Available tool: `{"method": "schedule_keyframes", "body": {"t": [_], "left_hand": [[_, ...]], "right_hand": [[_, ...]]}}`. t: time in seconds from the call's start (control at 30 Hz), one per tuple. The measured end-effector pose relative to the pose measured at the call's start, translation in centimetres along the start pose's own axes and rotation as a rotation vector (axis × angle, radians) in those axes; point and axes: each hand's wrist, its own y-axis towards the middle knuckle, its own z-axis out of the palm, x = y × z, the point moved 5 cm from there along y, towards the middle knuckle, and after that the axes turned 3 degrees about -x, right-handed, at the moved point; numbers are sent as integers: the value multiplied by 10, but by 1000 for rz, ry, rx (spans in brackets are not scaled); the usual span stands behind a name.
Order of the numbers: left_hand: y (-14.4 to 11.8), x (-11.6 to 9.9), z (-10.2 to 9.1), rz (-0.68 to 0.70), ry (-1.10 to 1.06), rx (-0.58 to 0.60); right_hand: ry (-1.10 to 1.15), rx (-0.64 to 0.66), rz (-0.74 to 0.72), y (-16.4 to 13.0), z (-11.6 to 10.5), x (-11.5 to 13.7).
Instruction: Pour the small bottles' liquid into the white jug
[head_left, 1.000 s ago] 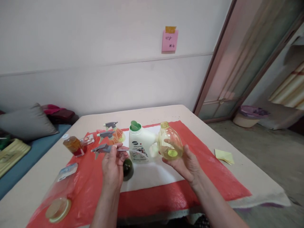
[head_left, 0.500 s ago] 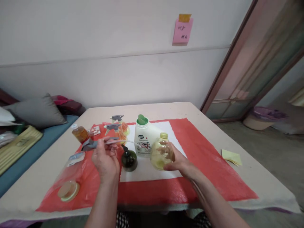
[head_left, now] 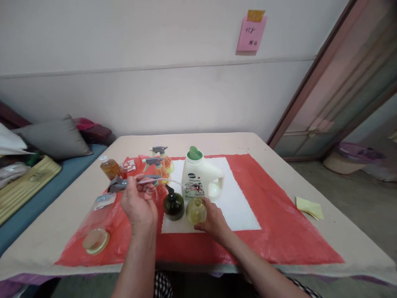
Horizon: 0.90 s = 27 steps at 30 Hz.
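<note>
yellow bottle (head_left: 196, 210), round and translucent, upright on the white sheet (head_left: 235, 198) of the tabletop (head_left: 310, 231), its neck open and bare. the right hand (head_left: 214, 219) wraps its fingers (head_left: 203, 225) round the near side of the bottle, closed on it. the left hand (head_left: 138, 205) is raised above the red cover (head_left: 279, 231), fingers pinched together on a grey trigger spray head (head_left: 119, 185); its nozzle points away to the left and its thin clear dip tube (head_left: 175, 182) trails rightward toward the bottle.

stage, as judged: the head and the bottle are apart; the tube is not in the neck and the collar is not screwed on. the bottle is set down and steadied, so what is left appears to be threading the tube in and turning the head tight.

between the two hands, touching or nearly touching the yellow bottle, stands a dark green pump bottle (head_left: 173, 205); it lies right under the tube's path. just beyond the right fingers, a white jug (head_left: 198, 178) with a green cap. beyond the left fingers, two orange spray bottles (head_left: 161, 162) with grey heads already fitted, a small amber bottle (head_left: 110, 167) and a small packet (head_left: 127, 165). nearer than the left fingers, a clear plastic bag (head_left: 101, 211) and a round lid (head_left: 95, 241). well to the right, yellow notes (head_left: 309, 207); a pink note (head_left: 250, 33) on the wall.
</note>
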Motion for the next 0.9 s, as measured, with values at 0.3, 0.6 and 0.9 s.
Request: {"method": "schedule_keyframes", "body": {"t": [0.3, 0.6, 0.9], "left_hand": [[0, -1, 0, -33, 26, 7], [-1, 0, 1, -31, 15, 13], [-3, 2, 2, -17, -3, 8]], "right_hand": [[-75, 14, 27, 2, 10, -8], [109, 46, 26, 3, -14, -15], [403, -153, -37, 19, -56, -16]]}}
